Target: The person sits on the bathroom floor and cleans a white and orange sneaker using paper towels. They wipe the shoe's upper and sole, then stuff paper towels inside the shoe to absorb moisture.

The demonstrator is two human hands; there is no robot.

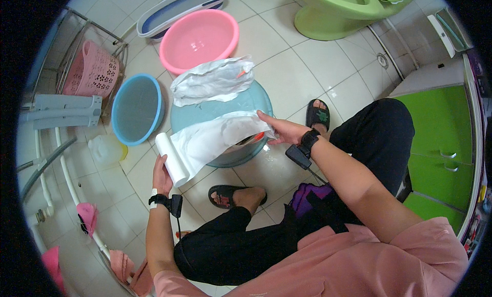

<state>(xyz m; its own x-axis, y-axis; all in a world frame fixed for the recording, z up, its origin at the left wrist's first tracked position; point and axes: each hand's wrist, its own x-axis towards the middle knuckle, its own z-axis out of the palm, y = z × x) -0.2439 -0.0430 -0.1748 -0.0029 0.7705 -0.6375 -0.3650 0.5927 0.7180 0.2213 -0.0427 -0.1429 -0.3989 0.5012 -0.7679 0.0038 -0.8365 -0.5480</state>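
My left hand [163, 175] holds a white roll [173, 160] of thin sheet, paper or similar, at its lower left side. From the roll a length of white sheet [215, 133] stretches over an upturned blue-green basin [223, 105]. The sheet's far end is pinched by my right hand [282, 128]. Beneath the sheet, close to my right hand, an orange-and-dark item [258, 136] partly shows; what it is cannot be told. Farther back on the basin lies a bundle [211, 82] wrapped in crumpled white sheet, with a bit of orange showing through.
Behind the basin are a pink basin [200, 39] and a collapsible tub [177, 12]. A blue bucket [137, 109], a plastic jug [105, 149] and a pink basket [90, 72] stand left. A green toilet [330, 16] is beyond, a green cabinet [442, 124] right.
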